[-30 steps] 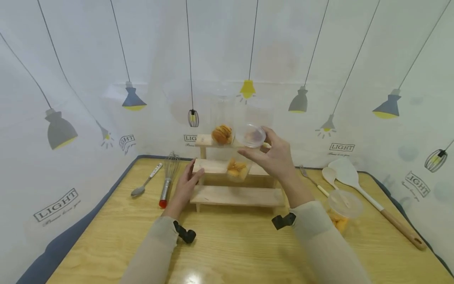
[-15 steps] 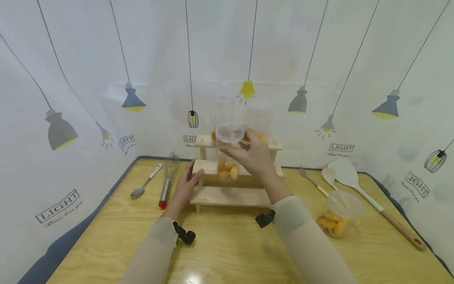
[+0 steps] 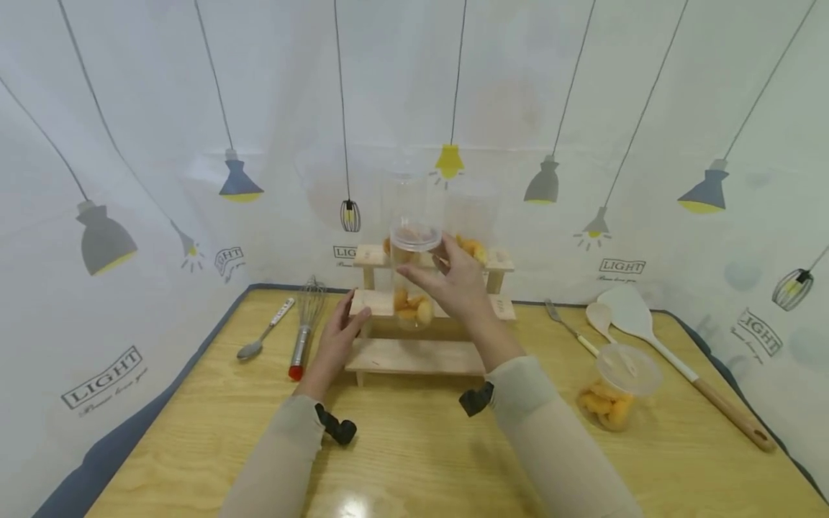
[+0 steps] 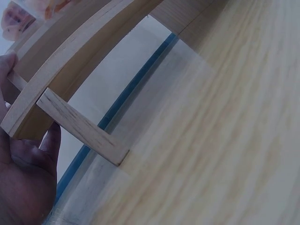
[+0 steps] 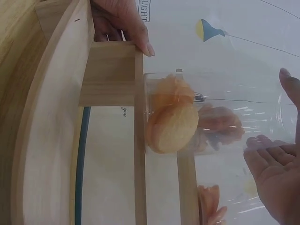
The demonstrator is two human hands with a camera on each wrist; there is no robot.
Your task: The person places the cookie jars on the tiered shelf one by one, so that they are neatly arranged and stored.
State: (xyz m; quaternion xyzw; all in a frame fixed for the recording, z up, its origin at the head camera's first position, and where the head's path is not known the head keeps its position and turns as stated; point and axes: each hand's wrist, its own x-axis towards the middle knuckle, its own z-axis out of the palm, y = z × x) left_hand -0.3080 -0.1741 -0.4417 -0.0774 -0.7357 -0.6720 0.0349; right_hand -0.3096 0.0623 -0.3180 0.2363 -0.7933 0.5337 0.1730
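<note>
My right hand point(image 3: 456, 284) grips a tall clear jar point(image 3: 411, 309) by its upper part, just below the lid. Orange and tan bread-like pieces lie in its bottom. In the right wrist view the base of the jar point(image 5: 171, 112) is right at the middle board of a three-step wooden rack point(image 3: 414, 352), near that board's left end. My left hand point(image 3: 337, 338) holds this end, thumb on top and fingers under the board, as the left wrist view shows beside the rack's edge point(image 4: 70, 61).
Two more clear jars, a left one point(image 3: 401, 198) and a right one point(image 3: 473, 208), stand on the top step. Left of the rack lie a whisk point(image 3: 303, 338) and a spoon point(image 3: 262, 334). At right are a lidded jar point(image 3: 609, 403), fork point(image 3: 573, 331), wooden spoon point(image 3: 601, 316) and spatula point(image 3: 631, 309).
My right hand has carried the jar leftward across the middle step, from in front of the right top jar to the left one, and brought it upright. The left hand has stayed put.
</note>
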